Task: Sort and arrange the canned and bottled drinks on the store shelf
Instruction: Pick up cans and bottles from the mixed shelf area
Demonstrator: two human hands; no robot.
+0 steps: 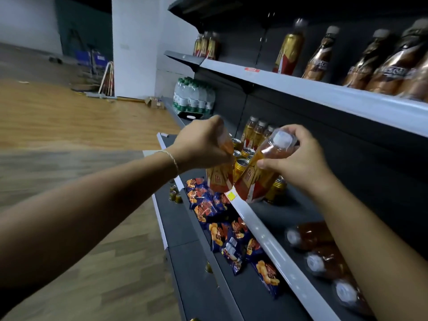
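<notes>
Shop: stocked shelves (324, 93), drinks (288, 52).

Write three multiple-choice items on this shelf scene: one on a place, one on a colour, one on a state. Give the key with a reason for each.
1. Where do the snack bags lie?
A. top shelf
B. shelf below the cans
C. floor

2. What colour is the cap of the bottle in the right hand?
A. white
B. green
C. black

3. How is the left hand?
A. open and empty
B. flat on the shelf
C. closed on a bottle

Key:
1 B, they lie under the ledge that bears the gold cans.
2 A, the cap shows white between the fingers.
3 C, its fingers wrap the neck of the other bottle.
</notes>
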